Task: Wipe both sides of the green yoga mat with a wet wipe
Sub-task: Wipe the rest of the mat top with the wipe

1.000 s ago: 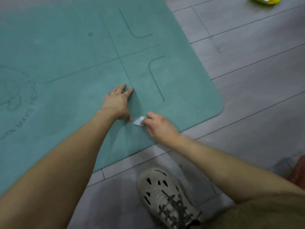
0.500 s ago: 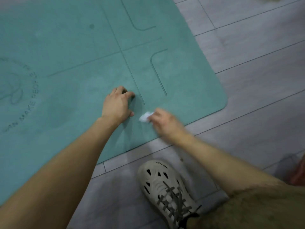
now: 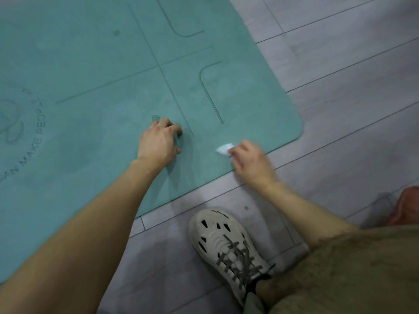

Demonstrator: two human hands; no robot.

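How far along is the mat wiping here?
Done: hard to tell; mottled patches near the corner hint at wiping. In hand: right hand pinches the wet wipe on the yoga mat by its near edge; left hand braces it. Left: the underside, since the printed side faces up.

Open mat (image 3: 95, 60) ahead and out to the corner. My left hand (image 3: 158, 143) blocks the wipe (image 3: 224, 148) leftward; my shoe (image 3: 226, 245) sits behind, off the mat.
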